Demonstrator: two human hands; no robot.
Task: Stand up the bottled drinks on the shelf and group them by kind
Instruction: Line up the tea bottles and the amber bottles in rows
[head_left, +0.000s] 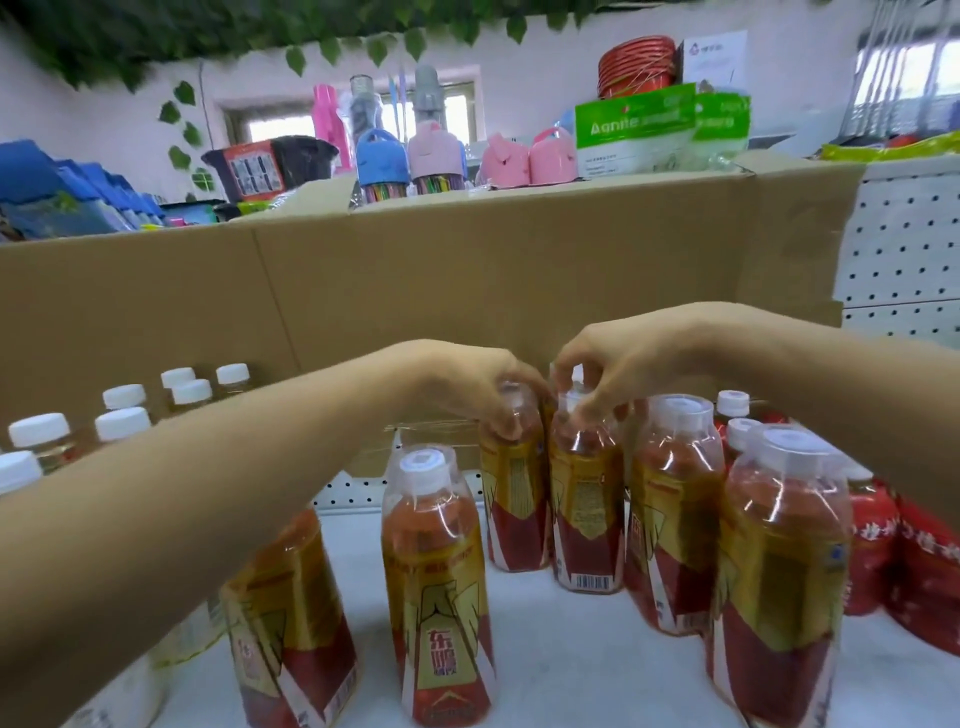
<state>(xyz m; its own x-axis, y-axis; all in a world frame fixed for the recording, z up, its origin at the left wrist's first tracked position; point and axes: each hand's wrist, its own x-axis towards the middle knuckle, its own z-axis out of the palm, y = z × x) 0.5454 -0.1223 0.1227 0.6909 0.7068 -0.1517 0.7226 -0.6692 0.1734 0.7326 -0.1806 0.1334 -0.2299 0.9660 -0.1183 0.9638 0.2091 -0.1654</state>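
Note:
Several gold-and-red energy drink bottles stand upright on the white shelf. My left hand grips the cap of one at the back. My right hand pinches the cap of the bottle beside it; the two bottles touch. More of the same kind stand nearer: one at front centre, one under my left forearm, two at the right. Pale bottles with white caps are grouped at the left. Red-labelled bottles stand at the far right.
A tall cardboard sheet forms the wall behind the bottles. White pegboard shows at the right. Above the cardboard, another shelf holds pink and blue containers, green packets and red bowls.

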